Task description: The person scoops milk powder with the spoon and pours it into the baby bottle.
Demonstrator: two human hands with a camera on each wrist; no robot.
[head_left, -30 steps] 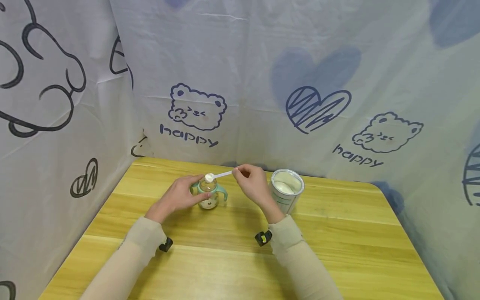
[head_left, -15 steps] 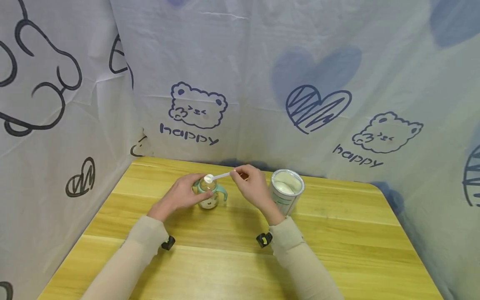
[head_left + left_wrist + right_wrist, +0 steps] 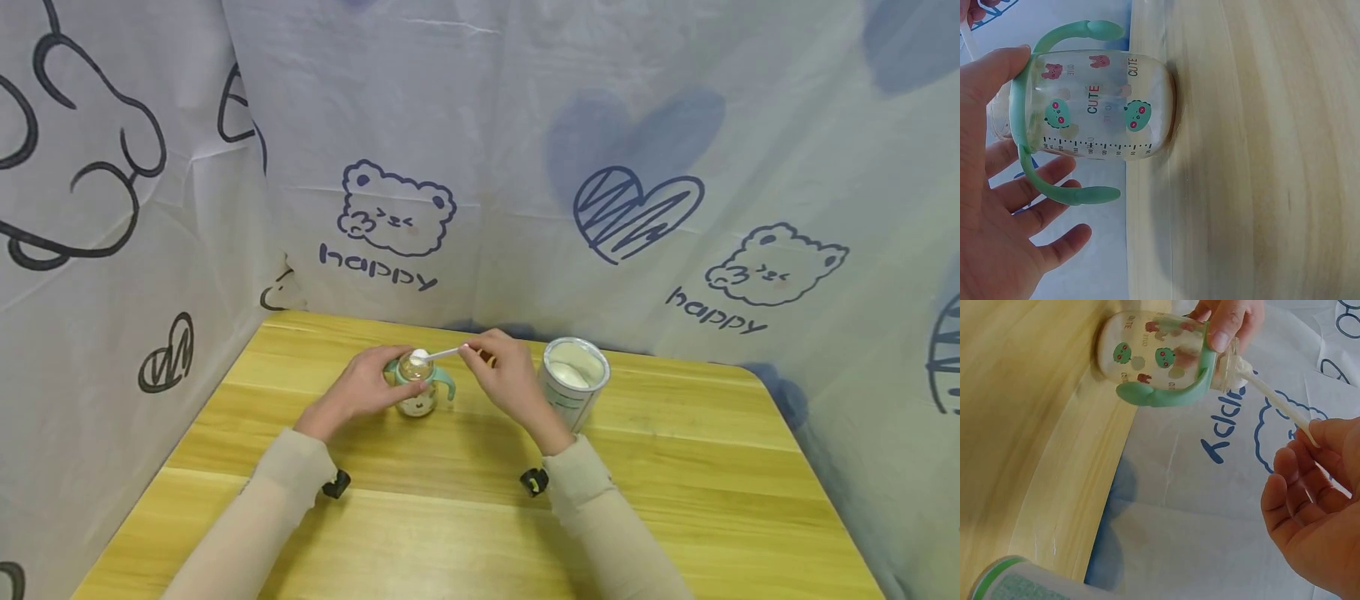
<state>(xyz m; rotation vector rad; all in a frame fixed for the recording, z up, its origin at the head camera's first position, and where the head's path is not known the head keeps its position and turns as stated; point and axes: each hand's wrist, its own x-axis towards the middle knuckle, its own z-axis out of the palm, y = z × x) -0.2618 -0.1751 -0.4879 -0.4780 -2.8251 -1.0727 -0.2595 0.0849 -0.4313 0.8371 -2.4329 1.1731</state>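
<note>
My left hand (image 3: 358,390) grips a clear baby bottle (image 3: 1097,103) around its green collar, thumb on the near side. The bottle stands upright on the table, with two green handles, printed cartoon figures and pale contents at the bottom. Between thumb and fingertips, my right hand (image 3: 507,377) pinches the thin handle of a white measuring scoop (image 3: 1279,403). The scoop's bowl, with white powder (image 3: 1243,366) in it, is right at the bottle's open mouth. Behind my right wrist stands an open can (image 3: 566,404) with white powder inside.
The wooden table (image 3: 450,533) reaches back to a pale cloth backdrop (image 3: 510,250) with printed bears and hearts. Another cloth wall (image 3: 217,250) runs along the left side. The can stands near the back edge, right of the bottle.
The scoop's bowl has shifted slightly and sits a little lower at the bottle's mouth. My right wrist has moved a touch to the right; the left hand keeps its grip.
</note>
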